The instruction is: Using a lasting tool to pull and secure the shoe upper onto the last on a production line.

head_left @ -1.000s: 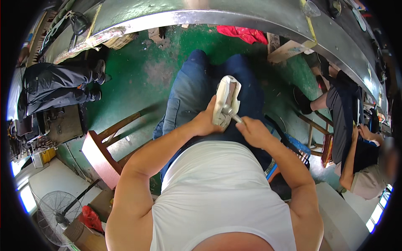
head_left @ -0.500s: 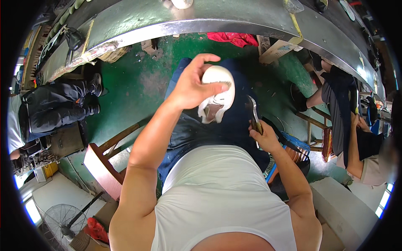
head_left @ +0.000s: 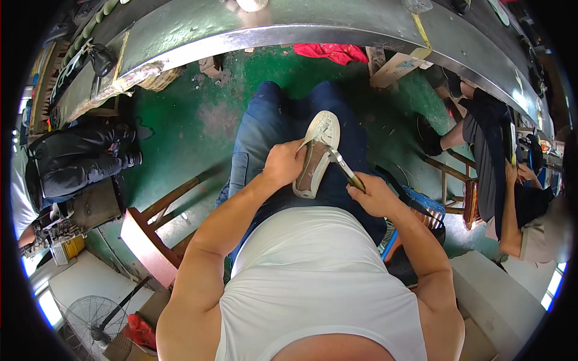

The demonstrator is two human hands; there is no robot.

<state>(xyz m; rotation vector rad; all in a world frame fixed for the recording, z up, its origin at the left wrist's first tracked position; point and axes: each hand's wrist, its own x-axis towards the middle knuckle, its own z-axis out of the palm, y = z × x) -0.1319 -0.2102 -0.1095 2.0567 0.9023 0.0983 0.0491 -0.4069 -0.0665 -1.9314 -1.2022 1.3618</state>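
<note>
While the left hand (head_left: 285, 163) clamps the shoe (head_left: 313, 167) by its left edge, the right hand (head_left: 373, 195) grips pincers (head_left: 345, 168) at its right.

Open room left of hands (head_left: 284, 162), stool (head_left: 143, 248) lower left, bench (head_left: 271, 35) ahead

white sleeveless top (head_left: 319, 274), round neckline (head_left: 332, 330), faded blue trousers (head_left: 257, 123)
</note>
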